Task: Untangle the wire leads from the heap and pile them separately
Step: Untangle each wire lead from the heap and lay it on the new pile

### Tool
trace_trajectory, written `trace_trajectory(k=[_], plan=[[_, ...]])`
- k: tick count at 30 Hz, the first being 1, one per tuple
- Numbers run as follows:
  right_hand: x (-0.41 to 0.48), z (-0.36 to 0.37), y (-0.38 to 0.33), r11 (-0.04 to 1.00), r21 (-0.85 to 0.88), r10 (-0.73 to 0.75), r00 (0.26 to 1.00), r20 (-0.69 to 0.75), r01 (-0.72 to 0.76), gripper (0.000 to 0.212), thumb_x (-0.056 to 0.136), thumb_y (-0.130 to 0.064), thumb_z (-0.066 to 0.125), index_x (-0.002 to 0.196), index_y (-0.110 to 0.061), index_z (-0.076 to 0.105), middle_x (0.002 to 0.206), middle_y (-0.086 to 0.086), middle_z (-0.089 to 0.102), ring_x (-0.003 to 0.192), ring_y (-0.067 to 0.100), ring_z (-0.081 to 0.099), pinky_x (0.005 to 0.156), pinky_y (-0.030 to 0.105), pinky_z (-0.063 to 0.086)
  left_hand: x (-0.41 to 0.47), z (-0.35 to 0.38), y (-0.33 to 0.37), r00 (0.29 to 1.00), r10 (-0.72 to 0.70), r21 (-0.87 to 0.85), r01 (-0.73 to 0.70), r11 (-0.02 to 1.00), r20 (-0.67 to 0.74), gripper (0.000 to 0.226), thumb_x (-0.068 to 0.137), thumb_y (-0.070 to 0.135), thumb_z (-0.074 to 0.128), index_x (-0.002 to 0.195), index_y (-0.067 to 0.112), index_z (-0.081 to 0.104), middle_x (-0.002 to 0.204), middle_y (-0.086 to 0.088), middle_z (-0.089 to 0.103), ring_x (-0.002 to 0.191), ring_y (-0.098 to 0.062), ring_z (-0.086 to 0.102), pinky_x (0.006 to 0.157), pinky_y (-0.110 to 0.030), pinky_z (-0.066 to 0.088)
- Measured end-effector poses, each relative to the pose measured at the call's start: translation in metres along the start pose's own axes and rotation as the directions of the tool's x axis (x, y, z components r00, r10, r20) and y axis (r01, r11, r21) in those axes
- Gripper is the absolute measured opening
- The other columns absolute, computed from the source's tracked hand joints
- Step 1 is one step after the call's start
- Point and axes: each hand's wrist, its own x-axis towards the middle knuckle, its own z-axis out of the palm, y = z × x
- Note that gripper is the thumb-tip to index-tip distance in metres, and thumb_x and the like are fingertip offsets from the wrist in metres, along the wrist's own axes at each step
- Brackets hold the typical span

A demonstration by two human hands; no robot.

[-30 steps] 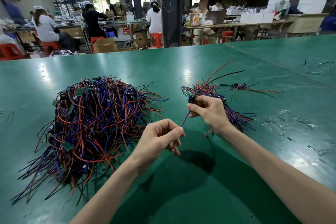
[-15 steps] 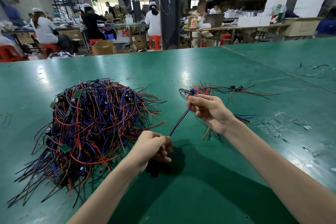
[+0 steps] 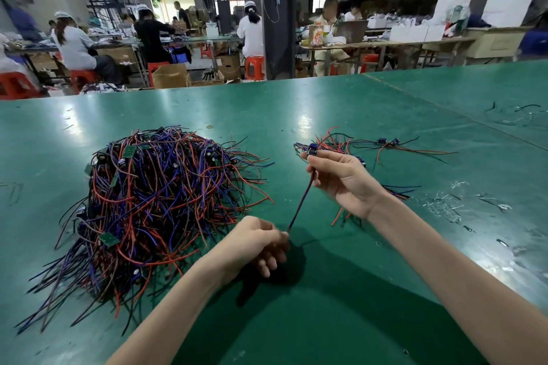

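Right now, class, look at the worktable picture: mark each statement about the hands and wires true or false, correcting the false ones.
1. Both hands hold one wire lead. True.
2. The big heap lies to the person's right. False: it lies to the left.
3. The right hand pinches the lead's upper end. True.
4. The left hand rests flat and empty. False: it grips the lead's lower end.
5. The small pile lies on a red table. False: the table is green.
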Motion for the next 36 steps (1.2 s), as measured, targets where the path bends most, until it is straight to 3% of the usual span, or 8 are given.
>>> trace_trajectory(k=[4, 12, 16, 20, 27, 31, 33, 36], plan=[[0.002, -0.004, -0.003, 0.987, -0.161, -0.034, 0.997, -0.065, 0.023, 0.008, 0.079, -0.005, 0.066, 0.084, -0.007, 0.071, 0.064, -0.002, 0.066, 0.056, 0.004, 0.060, 0.053, 0.018, 0.051, -0.003, -0.002, -0.002, 0.976, 0.000, 0.090, -0.020, 0.996, 0.220, 0.022, 0.094, 0.016, 0.056, 0.077, 0.002, 0.053, 0.060, -0.006, 0.064, 0.040, -0.012, 0.056, 0.037, -0.020, 0.046], [0.048, -0.032, -0.063, 0.898, -0.427, 0.014, 0.976, -0.215, -0.107, 0.006, 0.087, 0.001, 0.060, 0.088, -0.002, 0.065, 0.080, 0.007, 0.060, 0.063, 0.011, 0.048, 0.056, 0.019, 0.047, -0.003, -0.002, -0.002, 0.974, 0.016, 0.099, -0.039, 0.994, 0.225, 0.022, 0.097, 0.019, 0.053, 0.082, 0.003, 0.058, 0.063, -0.005, 0.062, 0.040, -0.012, 0.057, 0.037, -0.019, 0.046], [0.065, -0.053, -0.069, 0.682, -0.611, 0.206, 0.908, -0.365, -0.401, 0.009, 0.088, 0.003, 0.059, 0.079, 0.000, 0.060, 0.069, 0.008, 0.056, 0.051, 0.010, 0.049, 0.042, 0.017, 0.044, -0.003, -0.001, -0.002, 0.974, 0.013, 0.088, -0.034, 0.996, 0.224, 0.022, 0.098, 0.017, 0.051, 0.083, 0.004, 0.060, 0.062, -0.005, 0.061, 0.039, -0.011, 0.057, 0.037, -0.019, 0.046], [0.073, -0.060, -0.065, 0.586, -0.664, 0.211, 0.878, -0.429, -0.465, 0.016, 0.085, 0.006, 0.061, 0.073, -0.001, 0.056, 0.062, 0.010, 0.053, 0.047, 0.014, 0.048, 0.036, 0.016, 0.041, -0.002, -0.001, 0.000, 0.975, 0.012, 0.079, -0.030, 0.996, 0.223, 0.021, 0.098, 0.016, 0.049, 0.084, 0.003, 0.059, 0.062, -0.005, 0.060, 0.038, -0.011, 0.056, 0.037, -0.019, 0.046], [0.075, -0.059, -0.064, 0.429, -0.793, 0.060, 0.889, -0.453, -0.433, 0.012, 0.081, 0.004, 0.069, 0.074, 0.003, 0.058, 0.040, 0.005, 0.054, 0.034, 0.011, 0.046, 0.038, 0.019, 0.039, -0.004, 0.000, 0.000, 0.977, 0.010, 0.080, -0.028, 0.996, 0.215, 0.021, 0.099, 0.015, 0.048, 0.085, 0.003, 0.058, 0.060, -0.004, 0.060, 0.038, -0.010, 0.055, 0.037, -0.019, 0.046], [0.069, -0.066, -0.053, 0.339, -0.838, -0.058, 0.880, -0.472, -0.427, 0.020, 0.082, -0.011, 0.074, 0.079, 0.006, 0.064, 0.061, 0.013, 0.060, 0.049, 0.020, 0.052, 0.045, 0.024, 0.048, -0.004, 0.000, 0.000, 0.977, 0.013, 0.082, -0.031, 0.996, 0.212, 0.021, 0.099, 0.015, 0.048, 0.085, 0.003, 0.058, 0.060, -0.005, 0.060, 0.038, -0.010, 0.055, 0.037, -0.019, 0.046], [0.066, -0.067, -0.047, 0.188, -0.889, -0.168, 0.878, -0.448, -0.417, 0.027, 0.083, -0.020, 0.073, 0.087, 0.007, 0.068, 0.082, 0.017, 0.068, 0.070, 0.026, 0.062, 0.069, 0.035, 0.056, -0.004, 0.000, 0.000, 0.977, 0.016, 0.084, -0.034, 0.996, 0.211, 0.021, 0.099, 0.015, 0.048, 0.085, 0.003, 0.058, 0.060, -0.005, 0.060, 0.038, -0.010, 0.055, 0.036, -0.019, 0.046], [0.054, -0.056, -0.030, -0.005, -0.928, -0.385, 0.857, -0.341, -0.372, 0.026, 0.084, -0.017, 0.061, 0.105, 0.000, 0.062, 0.107, 0.018, 0.063, 0.101, 0.034, 0.057, 0.087, 0.040, 0.048, -0.004, 0.000, 0.000, 0.977, 0.018, 0.087, -0.037, 0.996, 0.210, 0.021, 0.099, 0.015, 0.047, 0.085, 0.003, 0.057, 0.060, -0.004, 0.060, 0.037, -0.010, 0.055, 0.036, -0.019, 0.045]])
